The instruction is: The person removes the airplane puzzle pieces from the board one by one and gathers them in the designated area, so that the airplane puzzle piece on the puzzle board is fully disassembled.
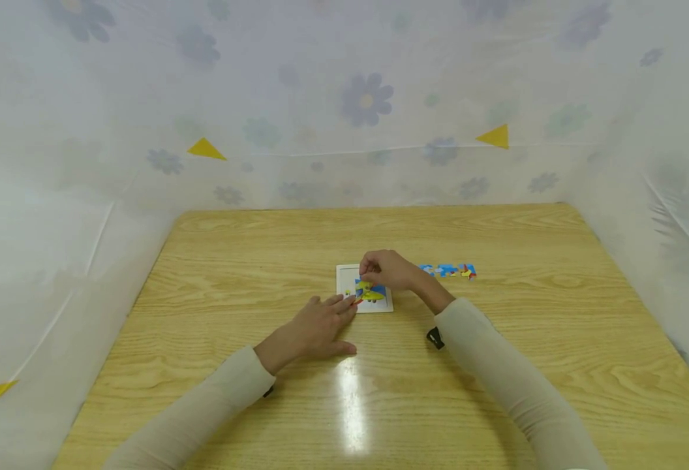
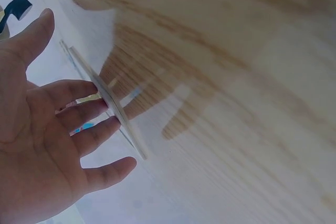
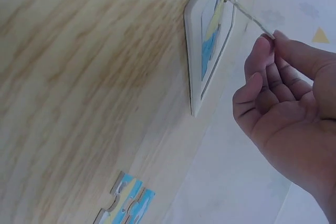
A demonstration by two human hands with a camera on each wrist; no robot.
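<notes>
A white puzzle tray [image 1: 386,307] lies flat on the wooden table, partly filled with blue and yellow picture pieces [image 1: 374,296]. My right hand [image 1: 394,269] is over its upper part, pinching a thin puzzle piece [image 3: 252,18] between thumb and index finger. The piece is seen edge-on in the right wrist view, tilted, with its lower end at the tray's picture. My left hand [image 1: 321,323] lies with fingers spread, the fingertips on the tray's lower left edge and the thumb out over the table. The right hand hides part of the tray's top.
To the right of the tray, loose puzzle pieces [image 1: 447,269] lie in a row on the wooden table [image 1: 250,261]. A flowered white sheet [image 1: 321,130] with yellow triangles [image 1: 205,149] surrounds the table at the back and sides.
</notes>
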